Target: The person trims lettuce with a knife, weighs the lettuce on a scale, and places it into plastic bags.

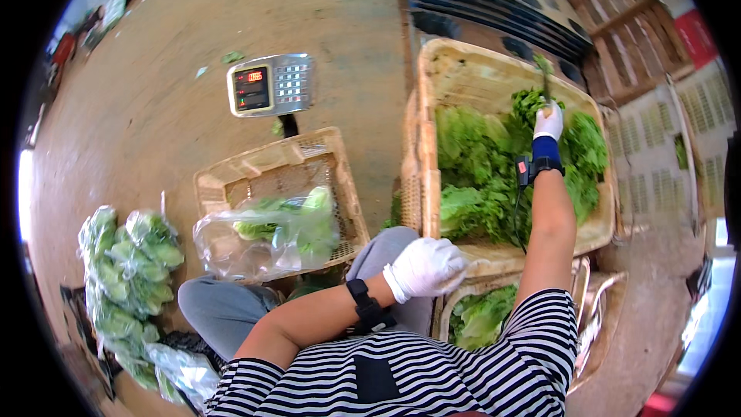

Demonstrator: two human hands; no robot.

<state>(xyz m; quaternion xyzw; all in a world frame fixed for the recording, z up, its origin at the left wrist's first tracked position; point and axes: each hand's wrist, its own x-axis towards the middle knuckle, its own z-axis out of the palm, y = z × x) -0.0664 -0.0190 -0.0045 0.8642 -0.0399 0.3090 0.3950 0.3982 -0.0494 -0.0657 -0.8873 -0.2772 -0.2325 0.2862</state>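
My right hand, in a white glove, reaches over the large plastic crate at the right. Its fingers close on a bunch of dark green leafy vegetables; a narrow dark piece sticks up beyond them, too blurred to identify. Light green leafy lettuce fills much of that crate. My left hand, also gloved, is curled into a fist above my knee beside the crate's near corner, with nothing seen in it. A smaller plastic crate at the left holds a clear plastic bag with lettuce inside.
A digital scale display on a post stands behind the smaller crate. Bagged greens are piled on the floor at left. Another basket of lettuce sits near my right side. Stacked dark panels and crates border the right.
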